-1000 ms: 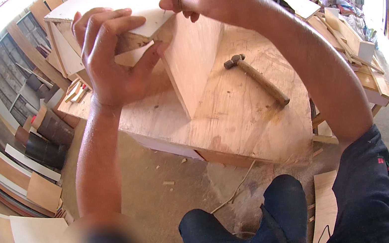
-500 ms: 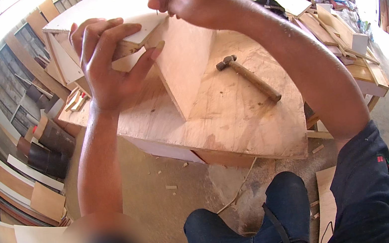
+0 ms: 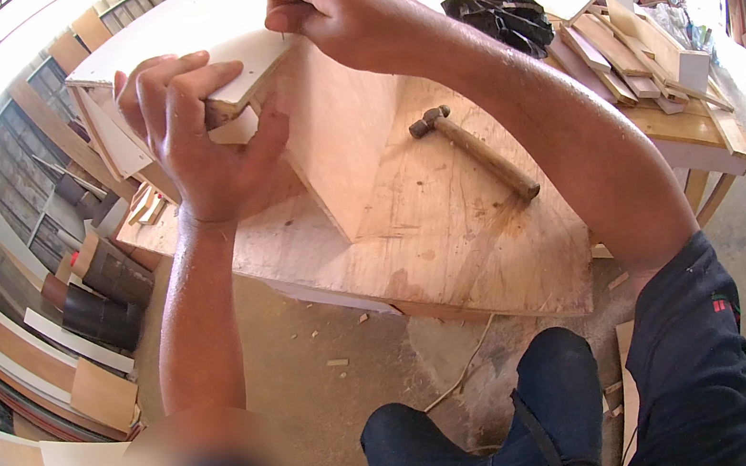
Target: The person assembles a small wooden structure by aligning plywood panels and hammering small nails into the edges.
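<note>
My left hand (image 3: 203, 143) is the one closest to me. Its fingers are curled tight around the edge of a flat white board (image 3: 200, 42), with my thumb pressed under it. I think I hold it this way so the board cannot slide off the thing under it.

Right under my left fingers and a little past them stands an upright plywood panel (image 3: 348, 131). The white board lies across its top edge, like a lid going on a box.

Just beyond my left hand is my right hand (image 3: 349, 10). Its fingers are pinched shut at the corner of the white board. They may be pinching a small nail, but it is too tiny to tell for sure.

Below and to the right of my right hand, a hammer (image 3: 474, 152) lies flat on the plywood sheet (image 3: 481, 246) that serves as my table. It rests close by, easy to grab.

Farther off, past both hands, sit a black bag (image 3: 509, 15) and a pile of wood scraps (image 3: 630, 50).
</note>
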A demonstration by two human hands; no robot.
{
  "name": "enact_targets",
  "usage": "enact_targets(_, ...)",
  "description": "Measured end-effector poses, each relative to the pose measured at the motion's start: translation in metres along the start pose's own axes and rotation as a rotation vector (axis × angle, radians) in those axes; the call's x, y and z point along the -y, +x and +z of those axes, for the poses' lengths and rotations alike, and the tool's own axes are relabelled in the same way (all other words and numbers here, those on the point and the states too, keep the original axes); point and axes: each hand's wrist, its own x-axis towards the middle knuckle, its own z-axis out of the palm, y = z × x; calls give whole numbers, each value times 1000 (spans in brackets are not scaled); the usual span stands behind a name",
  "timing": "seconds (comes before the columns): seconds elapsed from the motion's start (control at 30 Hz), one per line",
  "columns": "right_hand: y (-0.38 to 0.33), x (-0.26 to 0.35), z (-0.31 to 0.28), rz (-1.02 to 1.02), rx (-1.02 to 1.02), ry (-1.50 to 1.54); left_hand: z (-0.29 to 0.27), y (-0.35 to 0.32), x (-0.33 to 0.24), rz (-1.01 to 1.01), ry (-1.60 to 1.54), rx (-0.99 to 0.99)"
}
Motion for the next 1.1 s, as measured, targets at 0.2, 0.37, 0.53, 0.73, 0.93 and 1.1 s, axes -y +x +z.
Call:
enact_targets(0.2, -2, -5, 0, 34, -3, 12, 2, 2, 1, 44, 46, -19)
enact_targets(0.37, -3, -8, 1, 27, -7, 17, 1, 2, 0, 30, 32, -21)
enact_targets(0.53, -4, -2, 0, 22, -18, 20, -1, 4, 0, 40, 40, -18)
enact_targets(0.73, -4, -5, 0, 18, -21, 35, 3, 2, -1, 25, 31, -32)
enact_targets(0.93, -7, 2, 2, 11, -39, 31, 0, 3, 4, 63, 42, -31)
enact_targets(1.1, -6, 7, 1, 63, -12, 29, 2, 2, 5, 77, 59, -43)
